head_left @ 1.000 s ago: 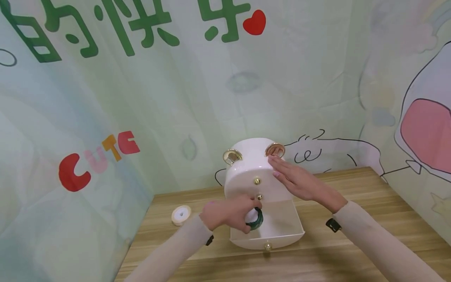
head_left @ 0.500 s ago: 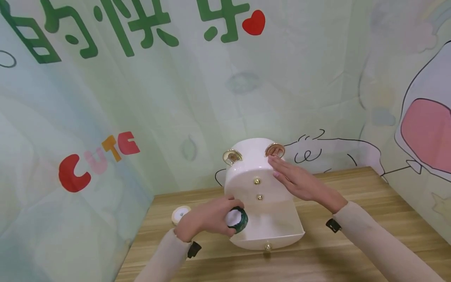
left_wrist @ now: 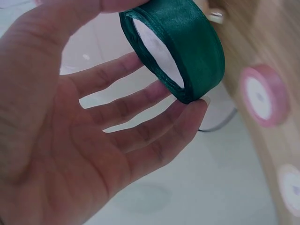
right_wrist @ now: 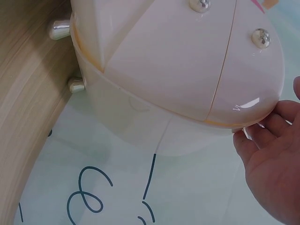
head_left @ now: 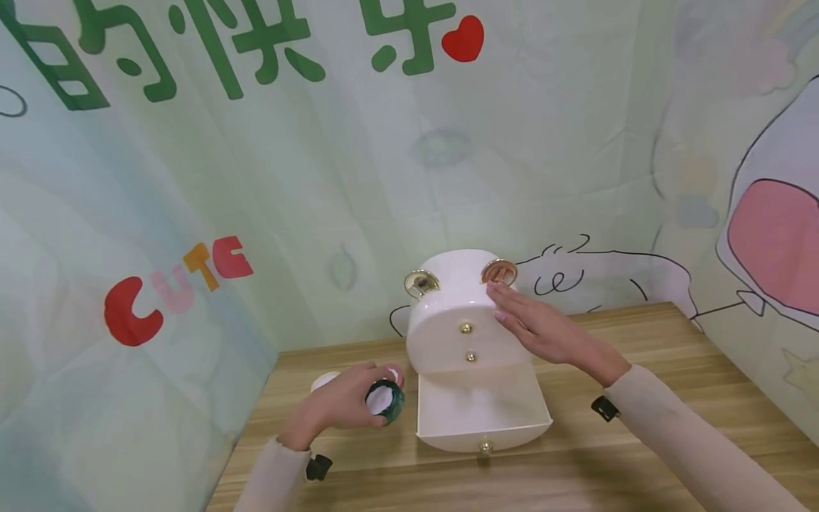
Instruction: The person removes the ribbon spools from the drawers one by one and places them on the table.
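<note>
A roll of dark green satin ribbon (head_left: 397, 407) is gripped by my left hand (head_left: 339, 402), thumb on one side and fingers on the other. It is held over the table, left of the pulled-out bottom drawer (head_left: 484, 439) of a small white cabinet (head_left: 441, 334). In the left wrist view the green ribbon roll (left_wrist: 199, 51) shows its white core. My right hand (head_left: 540, 328) rests with straight fingers against the cabinet's upper right side, near a gold ear-shaped ornament (head_left: 499, 272). The right wrist view shows the right hand's fingertips (right_wrist: 243, 140) touching the cabinet's rounded edge.
A pink ribbon roll (left_wrist: 267, 96) lies on the wooden table (head_left: 358, 483), partly hidden behind the left hand in the head view. Farther left lies a cream roll (head_left: 323, 380). A printed cloth backdrop (head_left: 358, 199) stands behind the table.
My left hand has moved left with the green ribbon roll, from over the drawer to over the table beside it. A pink roll now shows behind it. The right hand has stayed in place.
</note>
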{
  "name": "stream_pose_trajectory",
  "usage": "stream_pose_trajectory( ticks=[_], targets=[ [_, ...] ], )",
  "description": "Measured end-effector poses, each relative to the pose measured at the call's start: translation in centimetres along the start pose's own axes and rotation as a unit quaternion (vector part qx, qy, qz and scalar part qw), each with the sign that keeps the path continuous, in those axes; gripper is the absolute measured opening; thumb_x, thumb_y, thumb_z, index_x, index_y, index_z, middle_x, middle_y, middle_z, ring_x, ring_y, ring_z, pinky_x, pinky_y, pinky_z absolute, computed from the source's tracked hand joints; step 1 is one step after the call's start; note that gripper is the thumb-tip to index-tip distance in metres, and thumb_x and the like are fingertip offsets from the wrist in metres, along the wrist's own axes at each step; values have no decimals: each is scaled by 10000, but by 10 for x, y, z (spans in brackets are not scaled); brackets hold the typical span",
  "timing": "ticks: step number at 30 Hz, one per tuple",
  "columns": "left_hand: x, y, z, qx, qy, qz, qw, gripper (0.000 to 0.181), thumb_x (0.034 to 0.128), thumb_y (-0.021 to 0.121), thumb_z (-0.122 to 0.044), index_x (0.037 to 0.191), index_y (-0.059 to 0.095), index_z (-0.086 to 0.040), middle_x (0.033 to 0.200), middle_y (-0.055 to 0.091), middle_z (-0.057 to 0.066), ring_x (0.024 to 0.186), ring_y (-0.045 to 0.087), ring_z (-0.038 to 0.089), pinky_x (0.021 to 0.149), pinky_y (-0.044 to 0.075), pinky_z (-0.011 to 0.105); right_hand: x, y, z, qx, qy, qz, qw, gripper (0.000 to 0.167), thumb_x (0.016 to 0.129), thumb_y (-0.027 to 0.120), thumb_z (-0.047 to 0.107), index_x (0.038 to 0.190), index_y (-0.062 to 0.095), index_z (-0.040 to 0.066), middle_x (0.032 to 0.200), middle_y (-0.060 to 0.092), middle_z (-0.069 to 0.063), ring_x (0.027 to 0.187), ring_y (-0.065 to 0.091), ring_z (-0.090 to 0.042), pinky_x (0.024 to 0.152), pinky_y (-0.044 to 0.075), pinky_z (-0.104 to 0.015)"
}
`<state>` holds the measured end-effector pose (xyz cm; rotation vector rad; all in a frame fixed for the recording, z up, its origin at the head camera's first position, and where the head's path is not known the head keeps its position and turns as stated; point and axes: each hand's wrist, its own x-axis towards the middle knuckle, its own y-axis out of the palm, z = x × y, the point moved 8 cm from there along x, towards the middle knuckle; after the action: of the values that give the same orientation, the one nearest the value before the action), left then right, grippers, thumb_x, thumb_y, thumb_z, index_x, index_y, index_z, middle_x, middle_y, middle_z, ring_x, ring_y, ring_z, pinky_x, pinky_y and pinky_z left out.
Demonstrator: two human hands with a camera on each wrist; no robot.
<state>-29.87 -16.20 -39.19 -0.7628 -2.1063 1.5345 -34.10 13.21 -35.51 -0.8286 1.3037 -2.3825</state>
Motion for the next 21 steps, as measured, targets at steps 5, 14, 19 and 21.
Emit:
stream_pose_trajectory(
  ticks=[5, 14, 19, 21],
  targets=[
    [-11, 10, 22, 77, -378, 69, 9992, 522, 713, 871, -201, 1187, 687, -81, 1042, 661, 30, 916, 594, 168, 761, 493, 274, -1, 0, -2, 79, 32, 5, 10000, 584, 1138, 396, 379, 1642, 320, 94, 1735, 275, -92, 1626, 258, -315, 1296, 270, -538],
    [-29, 40, 54, -59, -884, 350, 9954, 614, 732, 894, -169, 1293, 671, -57, 1105, 661, 63, 979, 598, 200, 848, 500, 351, -1, 2, -2, 33, -29, 5, 10000, 585, 1139, 388, 383, 1648, 311, 103, 1737, 270, -93, 1623, 262, -334, 1288, 278, -553],
    [-35, 49, 66, 21, -977, 323, 9947, 588, 722, 898, -159, 1242, 670, -9, 1105, 670, 77, 963, 606, 185, 853, 532, 360, 0, 1, -1, 33, -25, 15, 10000, 588, 1137, 393, 392, 1649, 314, 114, 1738, 271, -78, 1627, 258, -315, 1293, 275, -542],
    [-37, 52, 69, 27, -1016, 305, 9944, 580, 722, 904, -158, 1228, 669, -2, 1095, 670, 80, 956, 604, 186, 863, 539, 371, 0, 1, -1, 37, -13, 30, 10000, 591, 1137, 390, 398, 1650, 310, 116, 1739, 268, -77, 1627, 256, -316, 1293, 274, -543]
  ],
)
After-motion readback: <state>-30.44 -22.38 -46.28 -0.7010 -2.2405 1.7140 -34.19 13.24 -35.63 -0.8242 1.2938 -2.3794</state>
